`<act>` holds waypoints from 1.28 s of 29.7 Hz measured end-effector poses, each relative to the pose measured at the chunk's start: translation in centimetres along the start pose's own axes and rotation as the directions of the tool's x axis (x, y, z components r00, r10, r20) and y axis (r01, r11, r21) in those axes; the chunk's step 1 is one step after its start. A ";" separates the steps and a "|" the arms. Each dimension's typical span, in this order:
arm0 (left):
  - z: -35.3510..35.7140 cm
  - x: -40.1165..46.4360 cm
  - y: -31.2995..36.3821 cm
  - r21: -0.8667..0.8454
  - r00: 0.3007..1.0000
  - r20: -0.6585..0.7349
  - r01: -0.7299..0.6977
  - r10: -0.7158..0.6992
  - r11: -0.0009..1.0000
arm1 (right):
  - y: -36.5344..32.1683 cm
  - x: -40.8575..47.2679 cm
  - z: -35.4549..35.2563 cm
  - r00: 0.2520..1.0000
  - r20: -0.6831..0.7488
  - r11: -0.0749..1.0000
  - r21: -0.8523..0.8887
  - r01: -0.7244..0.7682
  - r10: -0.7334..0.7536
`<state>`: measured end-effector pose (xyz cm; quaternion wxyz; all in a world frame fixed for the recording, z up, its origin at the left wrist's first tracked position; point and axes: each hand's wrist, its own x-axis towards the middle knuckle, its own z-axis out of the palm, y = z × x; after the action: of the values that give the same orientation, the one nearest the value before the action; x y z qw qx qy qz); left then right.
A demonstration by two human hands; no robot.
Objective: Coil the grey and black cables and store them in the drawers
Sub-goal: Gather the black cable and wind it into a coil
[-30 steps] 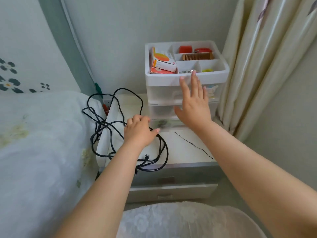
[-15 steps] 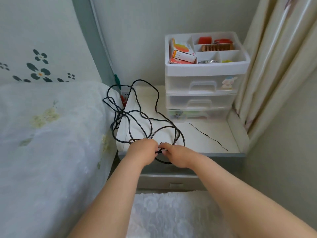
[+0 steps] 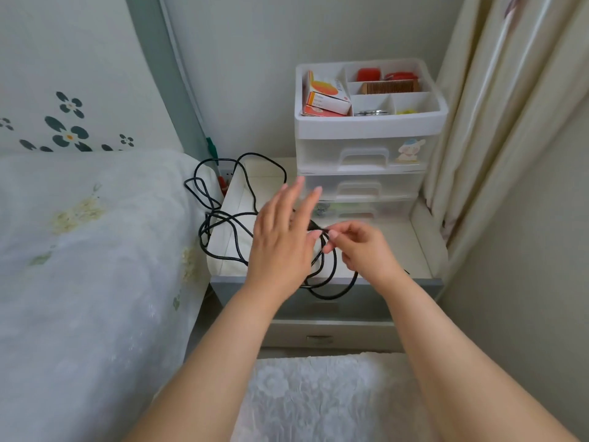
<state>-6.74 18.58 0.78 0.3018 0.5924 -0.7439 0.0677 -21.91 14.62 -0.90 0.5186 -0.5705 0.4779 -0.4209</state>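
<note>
Right hand (image 3: 363, 250) pinches black cable (image 3: 223, 218), tangled loops trailing left

The drawer unit (image 3: 363, 161) stands at the back right of the tabletop (image 3: 411, 247). The cable (image 3: 223, 224) sprawls over the tabletop's left edge, beside the bed (image 3: 95, 250). A curtain (image 3: 497, 122) hangs right.

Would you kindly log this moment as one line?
phase: coiling | right hand: pinching black cable | left hand: open, fingers spread | drawers: shut
</note>
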 end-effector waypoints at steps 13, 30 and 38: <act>-0.7 1.7 -1.4 -0.828 0.764 0.501 0.560 -0.407 0.032 | 0.4 -2.5 -0.9 0.919 0.383 0.989 -0.141 -0.043 0.095; -2.0 2.4 -2.3 -0.672 0.729 0.678 0.666 0.094 -0.324 | -0.9 -1.8 -1.9 0.965 -0.045 0.964 0.057 0.260 -0.258; -2.1 3.1 -1.5 -0.628 0.774 0.633 0.534 0.028 -0.567 | 0.0 -2.0 -2.3 0.979 0.080 0.976 -0.104 0.193 -0.186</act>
<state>-4.97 16.55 3.74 0.5210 0.2330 -0.2573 -0.7798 -24.55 16.12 -0.65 0.4598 -0.6558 0.4256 -0.4211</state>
